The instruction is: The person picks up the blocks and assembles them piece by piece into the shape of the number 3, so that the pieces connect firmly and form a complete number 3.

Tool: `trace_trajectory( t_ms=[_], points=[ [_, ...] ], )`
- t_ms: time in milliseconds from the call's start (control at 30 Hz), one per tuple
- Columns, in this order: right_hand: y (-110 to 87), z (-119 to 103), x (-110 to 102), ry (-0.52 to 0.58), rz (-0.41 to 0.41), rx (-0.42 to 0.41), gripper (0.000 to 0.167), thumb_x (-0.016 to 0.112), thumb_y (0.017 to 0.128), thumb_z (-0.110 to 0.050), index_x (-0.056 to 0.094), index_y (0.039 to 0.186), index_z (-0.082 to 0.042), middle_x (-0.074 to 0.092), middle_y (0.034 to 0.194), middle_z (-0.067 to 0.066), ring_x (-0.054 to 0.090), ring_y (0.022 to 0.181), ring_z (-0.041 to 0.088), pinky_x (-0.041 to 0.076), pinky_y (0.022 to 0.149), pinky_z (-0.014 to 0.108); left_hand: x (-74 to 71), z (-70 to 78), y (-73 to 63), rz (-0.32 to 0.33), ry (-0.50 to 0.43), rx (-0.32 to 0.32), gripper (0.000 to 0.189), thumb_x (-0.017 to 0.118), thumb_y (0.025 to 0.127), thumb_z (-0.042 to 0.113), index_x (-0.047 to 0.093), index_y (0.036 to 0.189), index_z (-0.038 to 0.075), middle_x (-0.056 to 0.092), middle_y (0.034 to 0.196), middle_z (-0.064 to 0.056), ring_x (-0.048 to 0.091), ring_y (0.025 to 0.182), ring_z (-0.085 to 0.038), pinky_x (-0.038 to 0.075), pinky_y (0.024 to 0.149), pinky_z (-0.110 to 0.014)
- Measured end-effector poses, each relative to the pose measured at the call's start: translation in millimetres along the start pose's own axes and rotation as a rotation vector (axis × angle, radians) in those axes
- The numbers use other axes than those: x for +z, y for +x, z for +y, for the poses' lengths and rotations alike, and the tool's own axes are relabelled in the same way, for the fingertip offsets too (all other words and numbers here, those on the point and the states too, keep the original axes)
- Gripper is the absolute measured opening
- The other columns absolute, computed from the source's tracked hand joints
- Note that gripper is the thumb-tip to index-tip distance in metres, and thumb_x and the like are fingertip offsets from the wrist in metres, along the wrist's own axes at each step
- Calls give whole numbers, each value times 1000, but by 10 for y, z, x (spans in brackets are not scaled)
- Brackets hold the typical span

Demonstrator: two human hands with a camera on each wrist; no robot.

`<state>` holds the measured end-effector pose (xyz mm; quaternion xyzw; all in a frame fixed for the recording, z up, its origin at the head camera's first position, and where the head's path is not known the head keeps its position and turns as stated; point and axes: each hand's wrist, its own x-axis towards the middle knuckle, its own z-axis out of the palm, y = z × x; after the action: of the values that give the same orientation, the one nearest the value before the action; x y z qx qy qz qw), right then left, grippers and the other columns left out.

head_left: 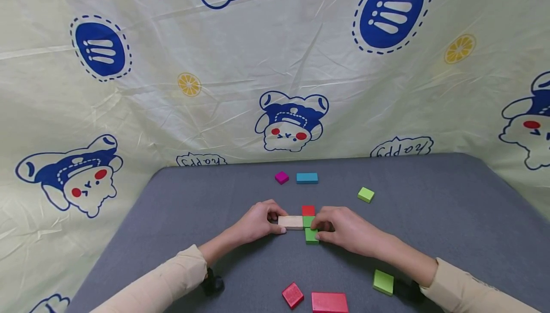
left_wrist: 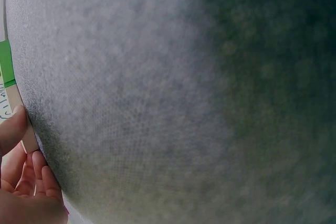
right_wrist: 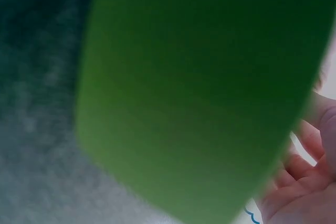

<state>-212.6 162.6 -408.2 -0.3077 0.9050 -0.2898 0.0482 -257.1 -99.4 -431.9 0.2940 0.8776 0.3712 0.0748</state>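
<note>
A plain wooden block point(head_left: 290, 222) lies mid-table, its right end against a green block point(head_left: 307, 221). My left hand point(head_left: 261, 221) pinches the wooden block's left end, thumb on the near side; the left wrist view shows the same hand point(left_wrist: 26, 177) at the block's end. Behind the green block sits a red block point(head_left: 308, 210). A second green block point(head_left: 312, 236) joins it on the near side, offset slightly right. My right hand point(head_left: 345, 229) grips this nearer green block at its right side with thumb and fingers, partly covering the pair.
Farther back lie a magenta block point(head_left: 281, 178) and a blue block point(head_left: 307, 178). A light green block point(head_left: 366, 195) is at the back right, another light green block point(head_left: 383, 282) beside the right forearm. A red cube point(head_left: 293, 296) and red rectangular block point(head_left: 329, 302) lie near the front.
</note>
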Motion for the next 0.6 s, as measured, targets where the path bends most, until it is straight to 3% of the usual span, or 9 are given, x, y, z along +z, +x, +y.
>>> trace_trajectory(
  t_ms=[600],
  points=[
    [29,-3,-2,-2,-10,-2,16,77,86,-17,72,101,-20,55,85,-15,53,76,4,46,67,26,-6,5,-8,-5,-7,-5,25,81,80,7,75,103,9,59,92,5,54,85,-15,44,75,-25]
  ],
)
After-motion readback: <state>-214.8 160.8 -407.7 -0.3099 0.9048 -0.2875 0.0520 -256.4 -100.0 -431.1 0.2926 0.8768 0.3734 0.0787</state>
